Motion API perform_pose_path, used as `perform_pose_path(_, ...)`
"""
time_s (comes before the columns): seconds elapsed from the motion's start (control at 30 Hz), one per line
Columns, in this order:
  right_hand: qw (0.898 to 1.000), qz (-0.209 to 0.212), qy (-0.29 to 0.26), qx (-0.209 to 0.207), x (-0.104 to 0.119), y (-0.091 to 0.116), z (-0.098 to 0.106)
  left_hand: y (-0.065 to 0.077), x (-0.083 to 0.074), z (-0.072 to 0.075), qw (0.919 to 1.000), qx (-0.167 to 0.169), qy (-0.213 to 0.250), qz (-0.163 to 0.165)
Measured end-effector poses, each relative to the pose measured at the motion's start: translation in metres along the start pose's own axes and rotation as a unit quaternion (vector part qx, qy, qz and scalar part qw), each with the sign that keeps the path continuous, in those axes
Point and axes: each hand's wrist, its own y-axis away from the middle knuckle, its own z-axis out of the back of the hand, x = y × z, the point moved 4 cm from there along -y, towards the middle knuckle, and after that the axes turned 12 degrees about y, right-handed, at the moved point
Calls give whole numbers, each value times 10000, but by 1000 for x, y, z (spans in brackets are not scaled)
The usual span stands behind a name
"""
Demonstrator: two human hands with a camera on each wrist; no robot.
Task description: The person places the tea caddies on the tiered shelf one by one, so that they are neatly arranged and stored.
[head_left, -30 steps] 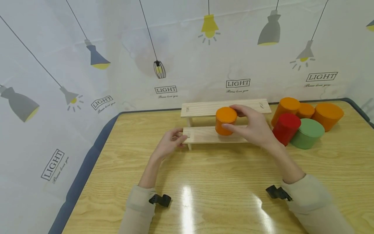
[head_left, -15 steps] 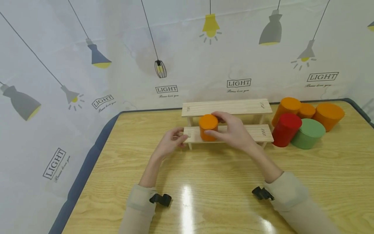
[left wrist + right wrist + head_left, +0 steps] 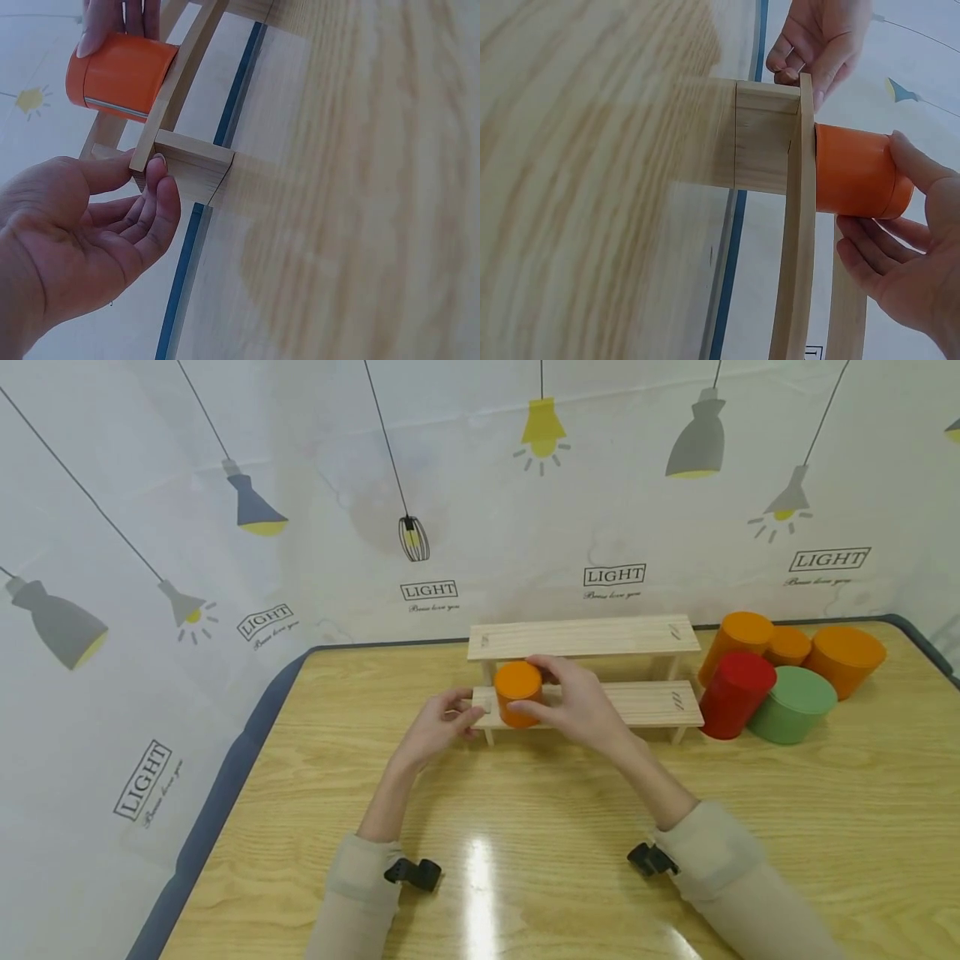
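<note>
A two-tier wooden rack point(image 3: 637, 702) stands toward the back of the table. My left hand point(image 3: 438, 727) pinches the left end of its lower board between thumb and fingers, which shows closely in the left wrist view. On that same board, near the left end, an orange cylindrical canister point(image 3: 519, 693) stands upright. Thumb and fingers of my right hand point(image 3: 581, 706) grip it from the right side. In the right wrist view the orange canister point(image 3: 859, 171) has its base against the board.
To the right of the rack cluster a red canister point(image 3: 738, 695), a green one point(image 3: 793, 706) and several orange canisters point(image 3: 846, 660). Behind the table hangs a white cloth point(image 3: 510, 527) printed with lamps. The upper board point(image 3: 585, 637) sits behind and above the lower one.
My right hand has carried the orange canister leftward along the lower board to near its left end, uncovering the board's right part. My left hand has kept its hold on the rack.
</note>
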Motion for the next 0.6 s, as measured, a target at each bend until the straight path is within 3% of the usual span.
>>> perform_pose_path(0.6, 9996, -163, 92, -211, 1, -6, -6, 1, 0, -1, 9999, 15, 109, 33)
